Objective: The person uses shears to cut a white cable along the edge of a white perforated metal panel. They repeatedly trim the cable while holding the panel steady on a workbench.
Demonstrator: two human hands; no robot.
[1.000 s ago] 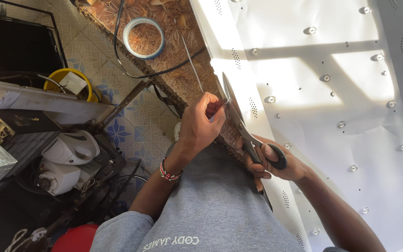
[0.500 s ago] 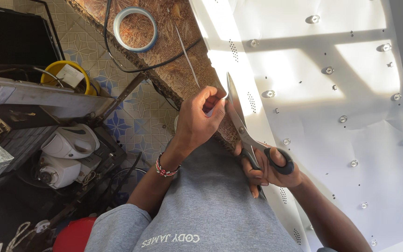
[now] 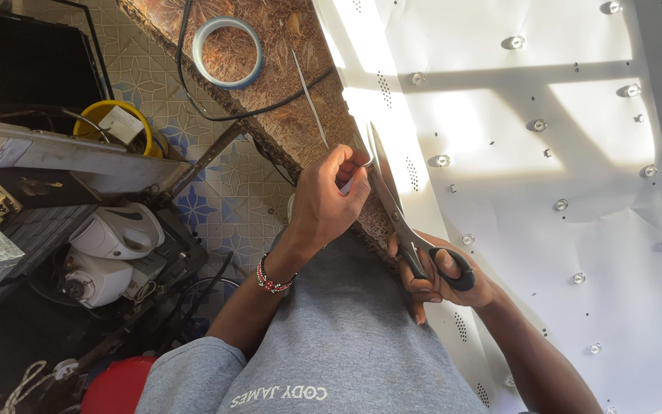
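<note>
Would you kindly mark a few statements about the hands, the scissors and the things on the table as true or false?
1. The right hand grips the black-handled metal scissors. True.
2. The left hand rests flat on the roll of pale blue tape. False: it pinches a thin white strip near the scissor blades, and the tape lies apart, farther up the table.
3. A black cable runs across the brown patterned tabletop. True.
4. The large white sheet studded with small round lenses is rolled up. False: it lies spread out flat.
5. A beaded bracelet sits on the left wrist. True.
</note>
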